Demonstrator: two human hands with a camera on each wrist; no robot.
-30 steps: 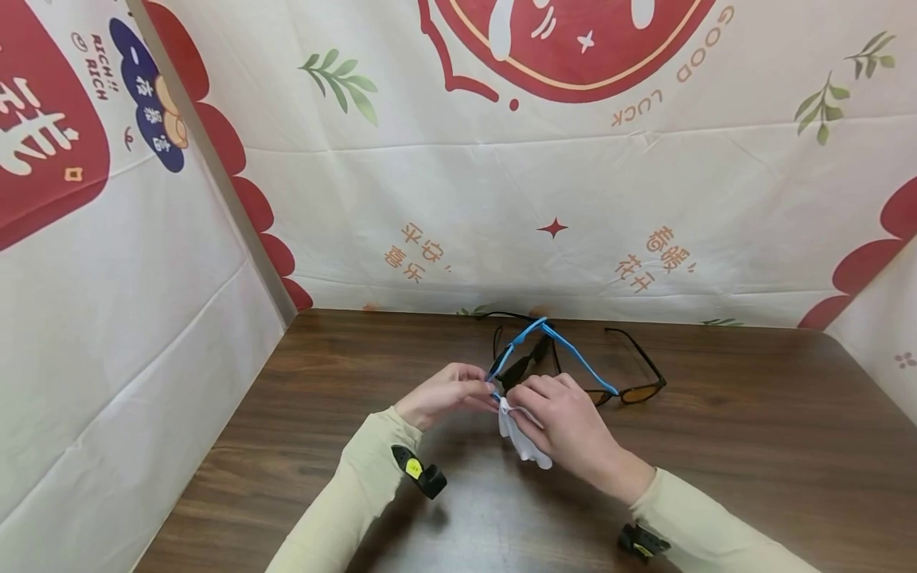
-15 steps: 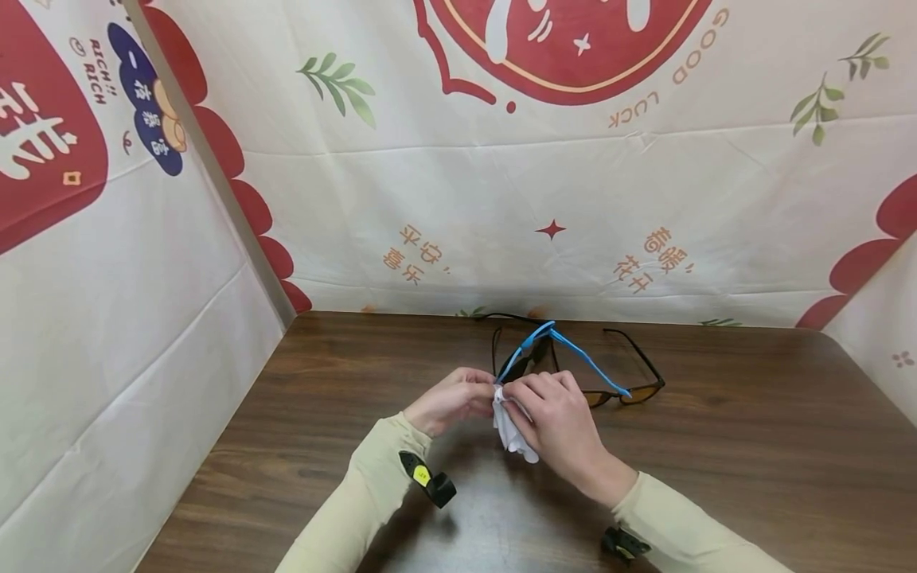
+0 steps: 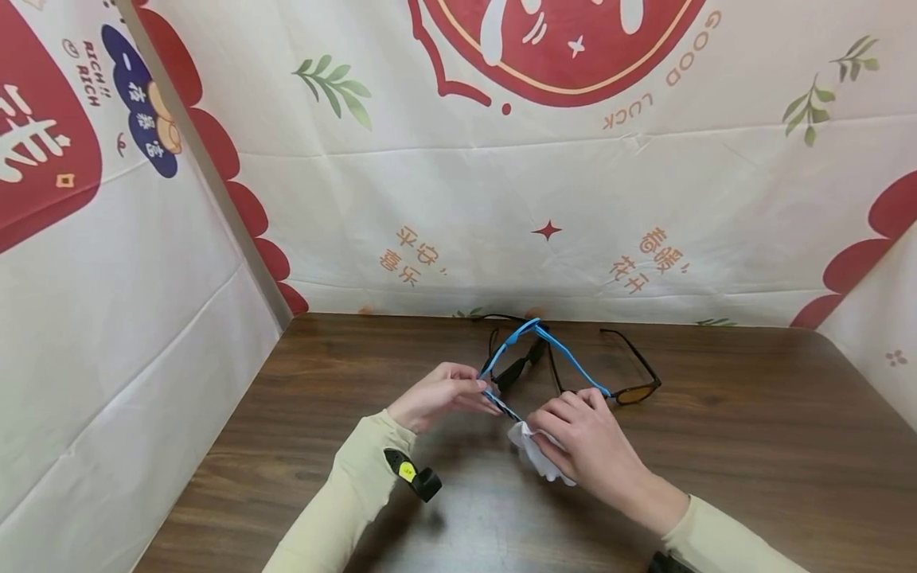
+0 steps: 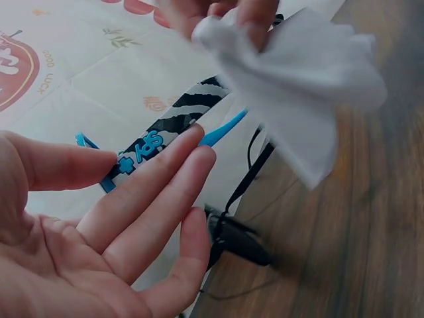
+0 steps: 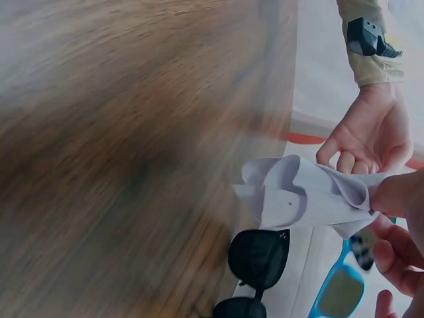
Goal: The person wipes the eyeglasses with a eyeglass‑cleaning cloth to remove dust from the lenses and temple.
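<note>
Blue-framed sunglasses (image 5: 341, 291) hang in my left hand (image 3: 439, 396), pinched between thumb and fingers by one temple close to the hinge. That temple (image 4: 199, 96) has a black-and-white stripe pattern and raised blue lettering in the left wrist view. My right hand (image 3: 598, 450) pinches a white cloth (image 3: 542, 460) at the far end of this temple; the cloth hides the tip. The cloth's loose folds (image 5: 285, 199) hang below the right fingers. The other blue temple reaches toward the right, above the table.
Black sunglasses (image 5: 258, 258) lie on the table behind the hands. To their right are black-framed glasses with orange lenses (image 3: 636, 394), partly hidden by the right hand. A printed white cloth wall (image 3: 458, 191) rises at the wooden table's back edge (image 3: 716, 326).
Half a second ago the cloth was up against my left fingertips. My right hand has since moved right and nearer with it, leaving a length of temple showing between the hands.
</note>
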